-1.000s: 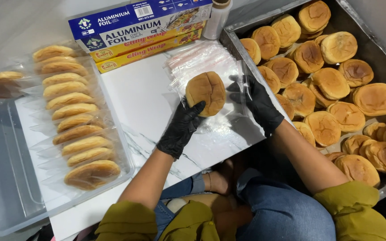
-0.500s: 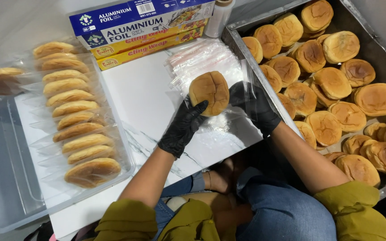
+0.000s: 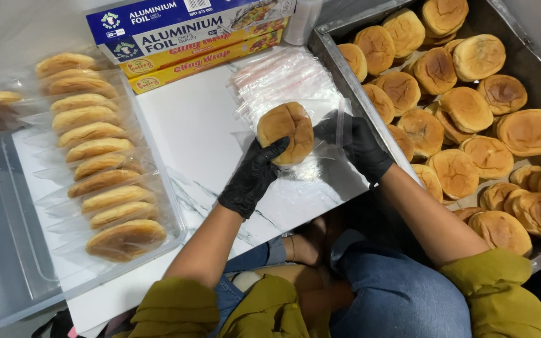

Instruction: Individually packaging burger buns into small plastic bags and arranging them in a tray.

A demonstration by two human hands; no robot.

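A round bun point(image 3: 286, 131) is being held above the white table point(image 3: 201, 131), gripped at its lower edge by the gloved left hand point(image 3: 252, 178), whose fingers are being pressed around it so that it stays level. A clear plastic bag point(image 3: 328, 128) is being pinched at its mouth by the fingers of the gloved right hand point(image 3: 358, 144), just beside the bun, so the opening is facing it. A stack of empty bags point(image 3: 283, 78) is lying underneath, within reach. Bare buns are being kept in the metal tray point(image 3: 339, 75) on the right, bagged buns point(image 3: 95, 156) in the clear bin point(image 3: 7, 250) on the left.
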